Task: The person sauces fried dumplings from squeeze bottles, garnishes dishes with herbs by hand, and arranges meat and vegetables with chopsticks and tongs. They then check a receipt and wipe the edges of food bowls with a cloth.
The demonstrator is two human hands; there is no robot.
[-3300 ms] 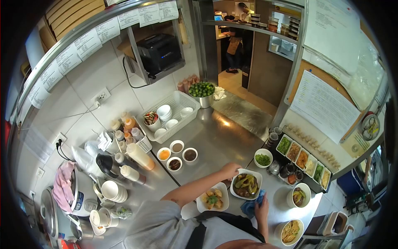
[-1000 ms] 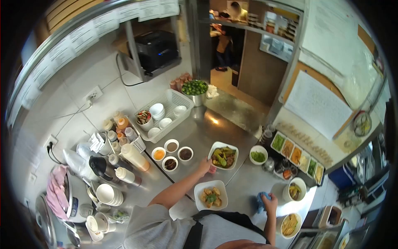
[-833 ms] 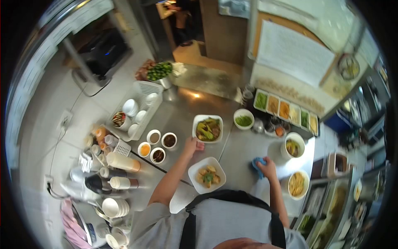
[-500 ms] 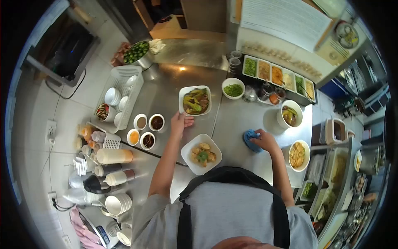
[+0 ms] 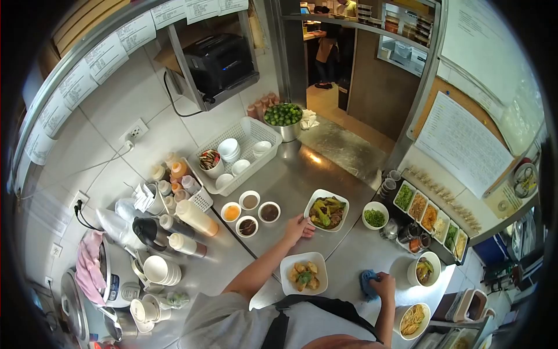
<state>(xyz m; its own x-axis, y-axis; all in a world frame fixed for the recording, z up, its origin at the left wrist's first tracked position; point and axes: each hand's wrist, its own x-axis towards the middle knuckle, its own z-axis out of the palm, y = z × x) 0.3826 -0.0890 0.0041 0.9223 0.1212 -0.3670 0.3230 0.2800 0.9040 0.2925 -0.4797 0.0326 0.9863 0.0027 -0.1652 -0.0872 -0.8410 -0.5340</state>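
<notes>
My left hand (image 5: pixel 299 230) is at the near-left corner of a white square bowl (image 5: pixel 317 224) of green vegetables and dark meat, thumb by the rim and fingers alongside. Closer to my body stands a second white square bowl (image 5: pixel 286 272), holding golden pieces topped with a green garnish. On the right of the steel counter, my right hand (image 5: pixel 383 285) is closed on a bunched blue cloth (image 5: pixel 367 283). Beside that hand are a round bowl of noodles (image 5: pixel 413 320) and a round bowl with greens in broth (image 5: pixel 424 269).
Small sauce cups (image 5: pixel 268 212) sit left of the bowls. Behind them is a plastic basket (image 5: pixel 264 160) of white cups, with a pot of green limes (image 5: pixel 283 115) beyond. Squeeze bottles (image 5: pixel 196 217) line the left. A bowl of chopped greens (image 5: pixel 375 216) and topping trays (image 5: pixel 430 218) stand right.
The camera view has tilted up and swung left, showing more wall and a person in the far room. My left hand stays at the bowl's corner; my right still grips the cloth.
</notes>
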